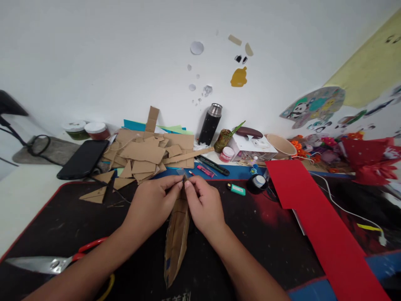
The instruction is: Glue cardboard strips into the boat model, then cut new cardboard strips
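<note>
Above a black desk mat (250,234), in the head camera's view, the left hand (150,202) and right hand (205,205) were nearly together, fingertips pinched on the far end of a long, pointed cardboard piece (177,238). Its near tip pointed toward the camera. Red-handled scissors (56,264) lay partly behind the left forearm, cardboard scraps (144,152) were heaped beyond the hands, and a green lighter (236,189) rested right of them.

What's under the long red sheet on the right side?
Beneath the long red sheet, a thin white edge peeks out, and the black desk mat runs under it. Anything else there is covered.
</note>
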Demonstrator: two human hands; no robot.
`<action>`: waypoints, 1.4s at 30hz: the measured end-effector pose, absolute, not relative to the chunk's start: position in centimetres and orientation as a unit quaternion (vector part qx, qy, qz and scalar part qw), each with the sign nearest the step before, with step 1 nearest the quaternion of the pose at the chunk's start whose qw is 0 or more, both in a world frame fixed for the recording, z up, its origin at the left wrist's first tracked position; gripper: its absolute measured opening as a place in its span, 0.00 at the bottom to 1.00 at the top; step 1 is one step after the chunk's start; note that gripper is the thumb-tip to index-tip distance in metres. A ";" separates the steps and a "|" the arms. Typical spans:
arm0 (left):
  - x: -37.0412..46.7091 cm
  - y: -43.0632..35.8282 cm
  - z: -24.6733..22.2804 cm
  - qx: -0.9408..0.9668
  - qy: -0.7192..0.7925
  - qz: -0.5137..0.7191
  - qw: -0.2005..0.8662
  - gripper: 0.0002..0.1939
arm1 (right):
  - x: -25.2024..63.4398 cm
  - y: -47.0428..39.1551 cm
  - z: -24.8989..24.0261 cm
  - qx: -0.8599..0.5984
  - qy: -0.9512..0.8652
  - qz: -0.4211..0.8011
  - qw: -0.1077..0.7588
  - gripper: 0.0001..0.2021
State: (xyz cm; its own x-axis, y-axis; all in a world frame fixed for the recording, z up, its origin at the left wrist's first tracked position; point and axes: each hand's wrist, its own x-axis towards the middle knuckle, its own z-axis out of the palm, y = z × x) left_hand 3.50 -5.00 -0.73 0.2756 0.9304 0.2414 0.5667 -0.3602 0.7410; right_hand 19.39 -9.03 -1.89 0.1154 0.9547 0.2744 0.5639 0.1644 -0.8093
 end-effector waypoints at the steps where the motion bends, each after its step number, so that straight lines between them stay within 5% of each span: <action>1: 3.5 -5.0 -0.7 0.753 0.498 0.338 0.267 0.19 | 19.4 -9.0 -1.9 -0.606 -0.626 0.224 0.437 0.13; 42: 3.4 -5.0 0.1 0.729 0.506 0.332 0.320 0.20 | 19.0 -9.0 -2.0 -0.580 -0.601 0.260 0.485 0.13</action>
